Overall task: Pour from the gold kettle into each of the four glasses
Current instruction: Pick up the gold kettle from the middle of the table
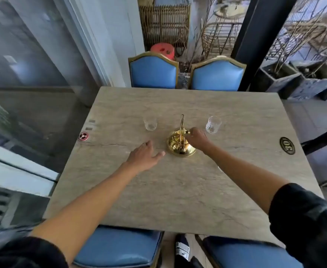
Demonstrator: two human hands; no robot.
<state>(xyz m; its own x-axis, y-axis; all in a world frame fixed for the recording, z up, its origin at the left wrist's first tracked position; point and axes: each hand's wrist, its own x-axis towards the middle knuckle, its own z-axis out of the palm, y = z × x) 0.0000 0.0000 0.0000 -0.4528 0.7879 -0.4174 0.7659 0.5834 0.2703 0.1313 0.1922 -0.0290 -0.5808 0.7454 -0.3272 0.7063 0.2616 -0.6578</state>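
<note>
The gold kettle (180, 145) stands in the middle of the stone table (178, 190), its thin handle upright. My right hand (197, 138) rests against the kettle's right side, fingers pinched at its top near the lid or handle base. My left hand (146, 154) lies flat on the table just left of the kettle, fingers apart, holding nothing. Two clear glasses are visible: one (150, 123) behind and left of the kettle, another (213, 124) behind and right, just past my right hand. Other glasses are not in view.
Two blue chairs (154, 72) (217, 76) stand at the far edge, two more blue seats (118, 248) at the near edge. A round red disc (83, 136) lies at the table's left edge and an oval number plate (287, 145) at the right. A glass wall runs along the left.
</note>
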